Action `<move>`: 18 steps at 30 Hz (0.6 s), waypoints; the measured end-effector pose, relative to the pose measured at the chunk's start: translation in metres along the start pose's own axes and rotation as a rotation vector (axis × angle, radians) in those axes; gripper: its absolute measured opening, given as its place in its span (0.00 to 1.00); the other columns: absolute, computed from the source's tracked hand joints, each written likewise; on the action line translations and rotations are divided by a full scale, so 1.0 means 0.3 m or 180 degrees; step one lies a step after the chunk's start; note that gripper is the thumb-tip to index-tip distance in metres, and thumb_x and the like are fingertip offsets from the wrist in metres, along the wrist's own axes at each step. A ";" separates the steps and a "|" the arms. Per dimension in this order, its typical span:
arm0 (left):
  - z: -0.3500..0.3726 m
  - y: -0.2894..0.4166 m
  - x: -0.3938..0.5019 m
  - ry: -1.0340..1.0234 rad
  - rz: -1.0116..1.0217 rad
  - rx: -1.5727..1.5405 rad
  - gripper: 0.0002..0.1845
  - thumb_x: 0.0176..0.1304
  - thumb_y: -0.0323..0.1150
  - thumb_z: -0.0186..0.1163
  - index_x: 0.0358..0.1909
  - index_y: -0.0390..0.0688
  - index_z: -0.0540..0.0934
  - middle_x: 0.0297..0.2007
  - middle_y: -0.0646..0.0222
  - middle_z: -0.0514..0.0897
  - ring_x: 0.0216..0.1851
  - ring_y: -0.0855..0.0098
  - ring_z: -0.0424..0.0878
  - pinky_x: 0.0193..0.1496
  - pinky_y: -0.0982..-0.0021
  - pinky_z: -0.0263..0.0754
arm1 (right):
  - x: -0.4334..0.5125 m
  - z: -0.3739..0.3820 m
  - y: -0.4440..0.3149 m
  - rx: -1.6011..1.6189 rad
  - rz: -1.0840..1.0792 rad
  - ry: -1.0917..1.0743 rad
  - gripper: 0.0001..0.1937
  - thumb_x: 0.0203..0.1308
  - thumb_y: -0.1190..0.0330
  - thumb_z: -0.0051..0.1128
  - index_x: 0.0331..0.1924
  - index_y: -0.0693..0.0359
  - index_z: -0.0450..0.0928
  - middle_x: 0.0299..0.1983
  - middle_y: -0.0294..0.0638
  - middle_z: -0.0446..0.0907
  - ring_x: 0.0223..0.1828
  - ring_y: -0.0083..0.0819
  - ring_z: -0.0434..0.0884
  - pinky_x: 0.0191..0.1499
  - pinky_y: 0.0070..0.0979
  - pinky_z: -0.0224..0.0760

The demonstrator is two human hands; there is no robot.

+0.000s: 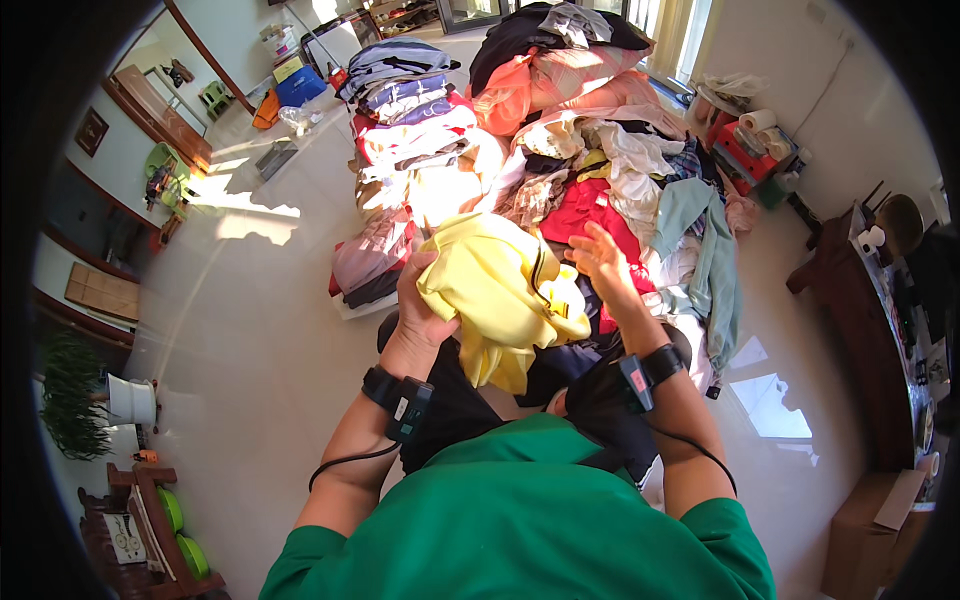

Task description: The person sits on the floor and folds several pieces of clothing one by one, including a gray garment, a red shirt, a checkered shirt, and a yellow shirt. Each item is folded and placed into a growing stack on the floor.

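My left hand (424, 300) grips a bunched yellow garment (495, 285) by its left side, above my knees. Dark trim runs along part of its edge, and its lower folds hang loose. To the right of the garment, my right hand (602, 259) is raised with the fingers apart, holding nothing. Behind that hand a red garment (581, 214) lies in a loose heap of clothes. A pale green long-sleeved garment (701, 247) drapes down the heap's right side. Folded clothes form a tall stack (409, 97) at the back left, partly in bright sunlight.
Behind the heap rise pink bedding (592, 71) and a black cloth bundle (510, 45). A dark wooden cabinet (847, 300) stands at right, with a cardboard box (862, 525) nearer me. Along the left are a potted plant (131, 401) and a dustpan (276, 159) on the tiled floor.
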State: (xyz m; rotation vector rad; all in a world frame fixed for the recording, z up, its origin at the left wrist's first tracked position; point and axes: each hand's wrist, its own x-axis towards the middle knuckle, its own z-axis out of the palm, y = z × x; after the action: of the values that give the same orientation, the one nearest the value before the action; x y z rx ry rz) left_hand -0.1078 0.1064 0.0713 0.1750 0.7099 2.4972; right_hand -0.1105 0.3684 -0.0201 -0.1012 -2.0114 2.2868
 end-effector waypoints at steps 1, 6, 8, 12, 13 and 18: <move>0.004 0.004 -0.004 0.0035 0.0034 0.0011 0.31 0.54 0.39 0.56 0.59 0.33 0.68 0.52 0.53 0.78 0.53 0.59 0.77 0.59 0.60 0.70 | -0.015 0.025 0.050 -0.0177 0.0182 0.0030 0.28 0.58 0.72 0.56 0.63 0.66 0.62 0.53 0.50 0.75 0.51 0.32 0.77 0.54 0.28 0.70; -0.018 0.037 -0.033 0.0093 -0.0049 0.0409 0.30 0.54 0.40 0.55 0.59 0.35 0.68 0.52 0.56 0.78 0.52 0.59 0.77 0.59 0.61 0.70 | -0.126 0.110 0.183 -0.0500 0.0603 -0.0648 0.22 0.58 0.71 0.56 0.58 0.65 0.70 0.52 0.46 0.77 0.49 0.29 0.77 0.52 0.26 0.71; -0.020 0.053 -0.051 0.0151 -0.0070 0.0506 0.31 0.55 0.39 0.56 0.59 0.33 0.67 0.51 0.54 0.78 0.52 0.59 0.77 0.57 0.61 0.71 | -0.135 0.140 0.177 -0.0188 0.0508 -0.0885 0.24 0.59 0.68 0.57 0.59 0.66 0.69 0.52 0.45 0.76 0.50 0.28 0.77 0.54 0.24 0.68; -0.024 0.078 -0.082 0.0046 -0.0024 0.0728 0.29 0.57 0.38 0.56 0.59 0.33 0.67 0.51 0.56 0.78 0.51 0.62 0.78 0.58 0.66 0.70 | -0.130 0.188 0.125 0.1001 0.0469 -0.1500 0.19 0.60 0.67 0.59 0.52 0.69 0.74 0.45 0.37 0.78 0.44 0.21 0.76 0.52 0.18 0.65; -0.030 0.085 -0.089 0.0167 -0.0101 0.0833 0.29 0.57 0.38 0.56 0.59 0.33 0.67 0.51 0.56 0.78 0.51 0.62 0.78 0.58 0.66 0.70 | -0.129 0.195 0.112 0.0981 0.0737 -0.1433 0.17 0.60 0.67 0.59 0.50 0.68 0.75 0.43 0.35 0.79 0.42 0.20 0.76 0.50 0.18 0.65; -0.078 0.160 -0.167 0.0591 -0.0078 0.1755 0.26 0.59 0.36 0.57 0.57 0.32 0.71 0.48 0.60 0.80 0.49 0.67 0.79 0.55 0.69 0.72 | -0.135 0.206 0.061 0.1367 0.0817 -0.1463 0.10 0.63 0.70 0.55 0.46 0.65 0.78 0.37 0.31 0.80 0.37 0.16 0.76 0.43 0.16 0.68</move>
State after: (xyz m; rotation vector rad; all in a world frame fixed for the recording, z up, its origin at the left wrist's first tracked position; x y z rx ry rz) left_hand -0.0934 0.0350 0.0775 0.1286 1.4579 2.2548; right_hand -0.0778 0.3004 -0.0307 0.2323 -1.6898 3.0870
